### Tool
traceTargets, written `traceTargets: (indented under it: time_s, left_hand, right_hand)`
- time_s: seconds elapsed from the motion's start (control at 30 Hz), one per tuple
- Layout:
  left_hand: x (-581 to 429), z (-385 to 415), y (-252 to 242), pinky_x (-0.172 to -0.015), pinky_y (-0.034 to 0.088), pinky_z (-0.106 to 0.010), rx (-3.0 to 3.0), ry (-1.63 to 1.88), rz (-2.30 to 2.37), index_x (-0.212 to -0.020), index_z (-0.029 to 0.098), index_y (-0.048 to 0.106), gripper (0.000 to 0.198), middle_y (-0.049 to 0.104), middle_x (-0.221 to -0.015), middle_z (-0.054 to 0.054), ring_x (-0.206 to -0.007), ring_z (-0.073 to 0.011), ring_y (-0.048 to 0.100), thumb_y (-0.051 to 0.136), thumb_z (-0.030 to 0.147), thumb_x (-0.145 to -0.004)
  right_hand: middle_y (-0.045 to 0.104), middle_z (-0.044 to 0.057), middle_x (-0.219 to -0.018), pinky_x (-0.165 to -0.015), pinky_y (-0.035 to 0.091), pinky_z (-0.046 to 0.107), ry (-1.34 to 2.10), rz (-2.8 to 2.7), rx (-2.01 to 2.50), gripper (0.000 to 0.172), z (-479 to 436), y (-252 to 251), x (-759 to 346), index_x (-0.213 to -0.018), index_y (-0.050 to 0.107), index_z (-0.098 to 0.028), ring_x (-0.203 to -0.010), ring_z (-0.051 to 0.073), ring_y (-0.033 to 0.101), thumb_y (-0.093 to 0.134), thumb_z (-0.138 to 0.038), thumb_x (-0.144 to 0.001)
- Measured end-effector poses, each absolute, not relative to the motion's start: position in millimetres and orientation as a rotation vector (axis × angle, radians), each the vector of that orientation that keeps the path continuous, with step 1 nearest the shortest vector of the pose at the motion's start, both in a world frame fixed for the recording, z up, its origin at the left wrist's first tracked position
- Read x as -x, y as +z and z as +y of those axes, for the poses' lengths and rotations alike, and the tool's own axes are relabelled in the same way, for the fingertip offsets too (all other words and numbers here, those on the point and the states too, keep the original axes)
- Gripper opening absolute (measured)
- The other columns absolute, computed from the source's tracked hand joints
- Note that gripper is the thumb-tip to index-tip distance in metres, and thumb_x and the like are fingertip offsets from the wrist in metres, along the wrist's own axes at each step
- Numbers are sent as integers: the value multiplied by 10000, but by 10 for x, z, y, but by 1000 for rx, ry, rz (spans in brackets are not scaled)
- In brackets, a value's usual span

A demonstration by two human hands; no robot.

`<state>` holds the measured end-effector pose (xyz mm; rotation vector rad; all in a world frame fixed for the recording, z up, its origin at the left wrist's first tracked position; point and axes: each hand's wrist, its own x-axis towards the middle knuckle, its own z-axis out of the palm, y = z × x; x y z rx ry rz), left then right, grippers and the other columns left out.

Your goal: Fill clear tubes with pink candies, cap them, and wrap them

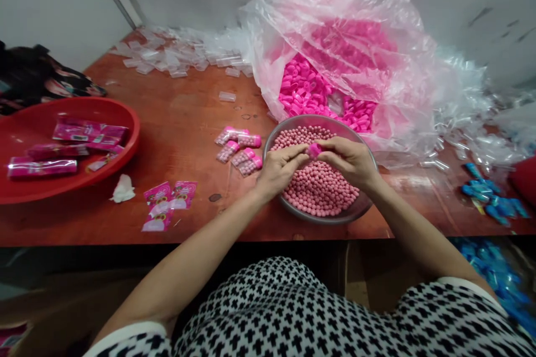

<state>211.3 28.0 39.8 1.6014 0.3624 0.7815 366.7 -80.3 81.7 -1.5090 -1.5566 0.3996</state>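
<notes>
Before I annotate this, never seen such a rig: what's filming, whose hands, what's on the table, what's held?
No machine: it's a person working bare-handed, seen in one picture from a head-worn camera looking forward and down. The left hand and right hand meet over a metal bowl of pink balls, fingertips pinching a small pink piece; finer detail is hidden. On the table: pink-capped tubes of balls, printed cards, a red basin holding pink packets, loose clear tubes, and a plastic bag of pink parts.
</notes>
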Motion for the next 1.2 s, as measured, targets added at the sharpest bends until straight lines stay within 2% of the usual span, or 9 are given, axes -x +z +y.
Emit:
traceTargets:
  time_s: [0.13,0.23,0.3,0.4,0.53,0.73,0.9,1.03,1.2]
  left_hand:
    - [-2152,318,401,-845,555,-391,-1213,715,379,-1113,151,696,500,713,-1075,-86,-968,-249,669,729,447,-712]
    - [-2143,307,408,-878,542,-406,-1235,724,373,-1066,151,718,484,722,-1039,-80,-979,-253,662,751,447,-684]
    - [-2131,291,414,-906,526,-409,-1345,742,343,-1029,167,734,411,728,-1020,-72,-978,-246,659,721,436,-720]
    - [-2120,278,406,-964,482,-398,-1540,803,292,-967,185,754,286,724,-1018,-74,-997,-232,645,678,380,-772]
    - [-2116,291,367,-1006,439,-364,-1636,883,297,-967,204,752,224,694,-1063,-72,-1058,-211,611,648,316,-803]
    - [-2102,297,393,-1001,441,-356,-1661,873,285,-938,211,757,197,702,-1058,-58,-1069,-214,606,623,270,-806]
    - [-2094,292,433,-998,444,-368,-1677,891,302,-935,204,754,216,710,-1074,-51,-1045,-217,627,588,270,-815]
    - [-2100,296,400,-990,449,-354,-1660,900,349,-970,193,744,244,713,-1074,-45,-1040,-212,631,582,266,-803]
    - [-2093,331,378,-948,482,-382,-1481,816,312,-1018,169,734,313,724,-1044,-63,-1007,-239,650,614,336,-783]
  right_hand:
    - [661,41,-1188,-928,520,410,906,-1130,1229,408,-861,804,-3741,-1110,678,-258,-1018,211,648,728,-438,-746]
    - [715,28,-984,-873,550,379,976,-973,1199,406,-867,766,-3786,-978,720,-234,-846,176,683,820,-420,-631]
    - [712,29,-896,-827,563,351,955,-923,1197,437,-826,754,-3794,-908,724,-211,-798,169,680,819,-500,-594]
    - [705,58,-930,-805,573,358,1115,-906,1200,500,-734,776,-3763,-920,705,-185,-880,197,671,783,-566,-607]
    - [710,65,-889,-775,586,404,1474,-799,1174,399,-668,832,-3666,-919,681,-170,-846,202,674,740,-496,-696]
    - [699,42,-751,-796,583,415,1444,-646,1127,226,-625,818,-3513,-777,659,-150,-768,188,670,725,-343,-679]
    - [679,8,-659,-771,592,430,1394,-506,1105,178,-536,723,-3442,-727,616,-173,-731,188,669,696,-320,-667]
    - [671,-1,-637,-747,597,415,1392,-483,1084,190,-499,685,-3395,-753,598,-186,-718,184,674,687,-346,-701]
    - [675,21,-671,-786,592,390,1491,-557,1051,333,-566,742,-3405,-813,609,-174,-717,173,670,670,-494,-746]
